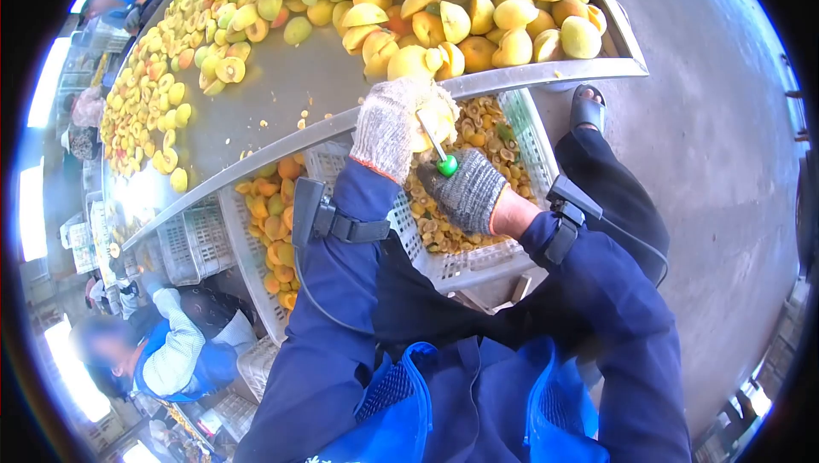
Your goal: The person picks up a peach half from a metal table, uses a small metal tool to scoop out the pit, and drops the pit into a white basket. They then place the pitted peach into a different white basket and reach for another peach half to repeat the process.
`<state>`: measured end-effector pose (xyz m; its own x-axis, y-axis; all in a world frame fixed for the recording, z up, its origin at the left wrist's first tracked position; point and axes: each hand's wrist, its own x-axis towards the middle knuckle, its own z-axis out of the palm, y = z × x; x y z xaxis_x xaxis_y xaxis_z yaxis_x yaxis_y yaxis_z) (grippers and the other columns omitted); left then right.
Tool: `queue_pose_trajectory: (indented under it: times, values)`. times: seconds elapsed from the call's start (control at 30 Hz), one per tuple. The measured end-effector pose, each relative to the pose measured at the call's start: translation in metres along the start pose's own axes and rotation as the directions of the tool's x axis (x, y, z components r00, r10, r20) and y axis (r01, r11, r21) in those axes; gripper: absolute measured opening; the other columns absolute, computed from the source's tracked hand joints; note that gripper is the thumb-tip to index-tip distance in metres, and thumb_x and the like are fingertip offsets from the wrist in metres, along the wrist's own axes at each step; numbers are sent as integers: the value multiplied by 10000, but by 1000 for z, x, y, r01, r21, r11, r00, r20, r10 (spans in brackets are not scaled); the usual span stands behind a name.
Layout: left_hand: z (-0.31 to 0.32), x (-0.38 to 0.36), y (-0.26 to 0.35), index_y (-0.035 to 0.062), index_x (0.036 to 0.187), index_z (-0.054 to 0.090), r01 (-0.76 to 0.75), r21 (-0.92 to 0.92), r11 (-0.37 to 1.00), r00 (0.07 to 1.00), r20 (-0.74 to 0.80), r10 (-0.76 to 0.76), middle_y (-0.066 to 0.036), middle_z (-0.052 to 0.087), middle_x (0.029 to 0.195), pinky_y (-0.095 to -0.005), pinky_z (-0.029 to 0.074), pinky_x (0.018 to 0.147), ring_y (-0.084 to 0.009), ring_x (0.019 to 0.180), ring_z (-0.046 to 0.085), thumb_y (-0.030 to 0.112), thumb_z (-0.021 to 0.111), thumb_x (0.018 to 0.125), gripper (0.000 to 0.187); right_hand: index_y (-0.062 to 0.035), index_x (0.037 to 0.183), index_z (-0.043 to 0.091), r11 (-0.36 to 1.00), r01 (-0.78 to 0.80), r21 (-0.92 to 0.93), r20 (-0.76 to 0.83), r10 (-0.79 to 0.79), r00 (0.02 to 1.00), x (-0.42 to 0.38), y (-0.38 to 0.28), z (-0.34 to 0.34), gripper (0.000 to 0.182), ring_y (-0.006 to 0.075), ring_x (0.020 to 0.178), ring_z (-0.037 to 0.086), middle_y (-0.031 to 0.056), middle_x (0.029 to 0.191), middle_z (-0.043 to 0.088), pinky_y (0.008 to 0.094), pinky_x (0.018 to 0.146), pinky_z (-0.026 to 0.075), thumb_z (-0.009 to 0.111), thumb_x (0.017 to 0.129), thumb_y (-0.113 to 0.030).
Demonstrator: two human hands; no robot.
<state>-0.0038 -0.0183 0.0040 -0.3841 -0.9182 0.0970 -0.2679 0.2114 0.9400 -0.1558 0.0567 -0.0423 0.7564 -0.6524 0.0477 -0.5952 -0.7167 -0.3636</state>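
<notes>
My left hand (388, 126), in a pale knitted glove, is closed around a yellow peach half (442, 115) at the metal table's near edge. My right hand (467, 190), in a grey knitted glove, grips a pitting tool (433, 137) with a green handle end and a thin metal shaft. The shaft lies against the peach half; its tip is hard to make out. Below both hands stands a white plastic crate (465, 268) holding pits and peach scraps (495, 143). My fingers partly hide the fruit.
Halved peaches (512, 15) are heaped on the metal table (281, 92), whose raised rim (546, 75) runs in front of me. Another crate of peaches (275, 207) stands to the left. A co-worker (183, 352) sits at lower left. Concrete floor (717, 164) lies to the right.
</notes>
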Motion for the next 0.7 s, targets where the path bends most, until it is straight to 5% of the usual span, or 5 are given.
queue_pose_trajectory:
  times: [0.07, 0.17, 0.23, 0.57, 0.7]
  values:
    - [1, -2, -3, -21, 785, 666, 317, -454, 833, 948, 112, -299, -132, 680, 759, -358, 552, 686, -224, 730, 680, 156, 688, 771, 179, -66, 958, 591, 996, 13, 91, -178, 4, 984, 0, -9, -2, 124, 343, 635, 653, 129, 714, 620, 469, 525, 489, 533, 875, -138]
    - [-3, 0, -14, -28, 812, 663, 258, -252, 933, 965, 106, -239, -129, 672, 740, -349, 556, 665, -217, 711, 681, 149, 646, 801, 179, -69, 988, 596, 991, 32, 128, -137, -15, 991, 1, -8, -4, 145, 340, 644, 656, 122, 724, 623, 468, 523, 490, 537, 876, -138]
    - [-8, 5, -21, 39, 878, 717, -151, 277, 949, 982, 151, 113, -138, 711, 842, -389, 550, 702, -316, 751, 679, 149, 644, 819, 145, -70, 996, 598, 996, 34, 87, -147, -21, 989, 2, -1, 1, 152, 338, 647, 655, 119, 725, 622, 465, 524, 490, 535, 877, -139]
    - [-11, 0, -24, 34, 961, 702, -322, 434, 841, 947, 154, 283, -117, 733, 850, -352, 572, 735, -267, 792, 718, 182, 604, 846, 211, -99, 991, 584, 942, -11, 336, -7, 14, 1000, -2, -13, -1, 163, 307, 651, 628, 82, 727, 590, 447, 540, 454, 573, 832, -134]
    - [-13, 2, -37, 61, 1039, 709, -318, 475, 821, 944, 234, 231, -144, 707, 961, -403, 541, 817, -322, 867, 678, 120, 617, 828, 238, -106, 1019, 590, 997, 68, 39, -195, -59, 979, -7, -7, 18, 201, 273, 661, 630, 58, 738, 589, 427, 534, 449, 584, 822, -143]
